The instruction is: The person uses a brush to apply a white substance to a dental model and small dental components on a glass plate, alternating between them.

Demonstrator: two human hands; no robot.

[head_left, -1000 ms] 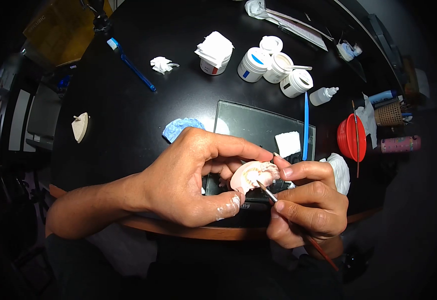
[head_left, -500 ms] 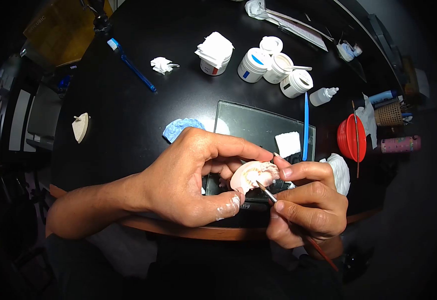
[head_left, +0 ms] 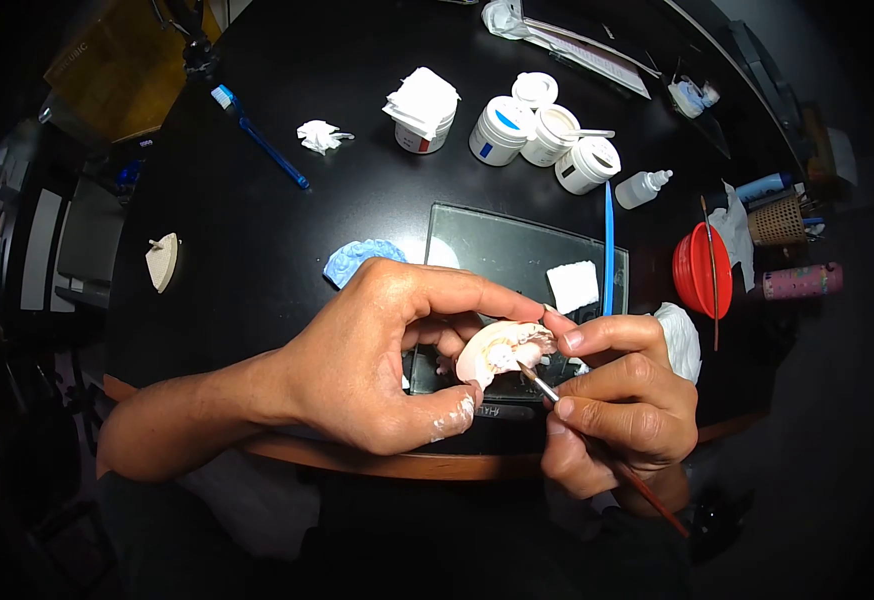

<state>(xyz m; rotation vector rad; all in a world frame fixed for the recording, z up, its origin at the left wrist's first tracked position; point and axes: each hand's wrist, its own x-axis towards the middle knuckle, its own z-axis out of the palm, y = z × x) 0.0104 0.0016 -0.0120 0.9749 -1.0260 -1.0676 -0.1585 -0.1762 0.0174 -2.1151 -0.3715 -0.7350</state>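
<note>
My left hand (head_left: 382,350) is closed on a pale pink dental model (head_left: 479,358) with white material on its ridge, gripped between thumb and fingers. White residue marks the left thumb. Pinched in my right hand (head_left: 632,400) is a thin paintbrush (head_left: 647,495) with a reddish handle and metal ferrule. Its tip is at the white part of the model. The right index finger meets the left fingertips at the model's far edge. Under the hands lies a glass slab (head_left: 512,240). A blue dental impression (head_left: 362,258) sits just beyond the left hand.
White jars (head_left: 502,130) stand at the back, near a dropper bottle (head_left: 645,188). A folded white tissue (head_left: 572,287) and a blue stick tool (head_left: 609,250) lie on the slab. A red bowl (head_left: 699,270) with another brush is on the right. A blue toothbrush (head_left: 262,140) lies back left.
The brush tip has shifted slightly right on the model, and my right hand has moved a little with it. The left hand keeps its hold. The camera view has shifted slightly.
</note>
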